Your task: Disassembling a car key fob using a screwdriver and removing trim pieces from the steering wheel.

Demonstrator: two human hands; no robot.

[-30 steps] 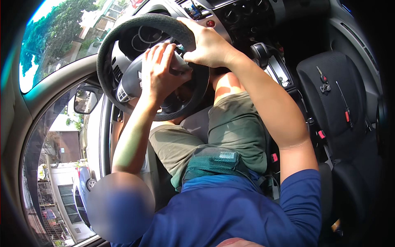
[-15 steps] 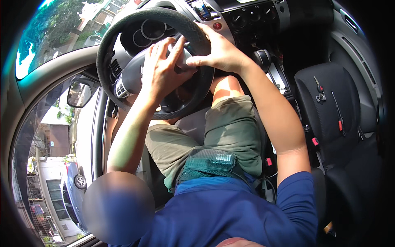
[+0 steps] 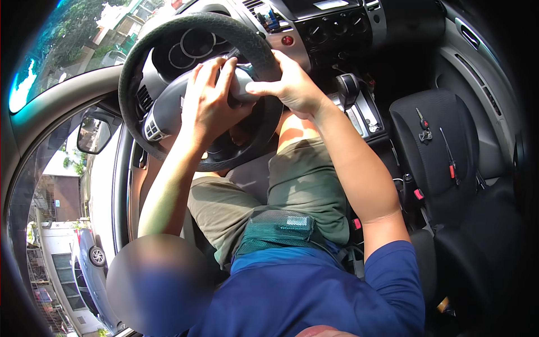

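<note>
I sit in the driver's seat of a car. A black steering wheel (image 3: 147, 62) with a grey centre hub (image 3: 168, 109) fills the upper left. My left hand (image 3: 209, 104) lies flat on the hub, fingers spread upward over its top edge. My right hand (image 3: 289, 84) rests on the right side of the hub, thumb pointing left toward the left hand, fingers curled round the hub's edge by the rim. Whether either hand holds a small part is hidden by the fingers.
Behind the wheel are the instrument dials (image 3: 196, 45) and a dashboard with knobs (image 3: 331, 31). The gear lever (image 3: 348, 87) stands right of my right hand. Keys (image 3: 424, 129) and a red-handled screwdriver (image 3: 449, 160) lie on the black passenger seat (image 3: 443, 185). A side mirror (image 3: 92, 135) shows at left.
The view shifted a little, and both hands stay on the wheel hub. My right hand slid from the top of the rim down to the hub's right edge.
</note>
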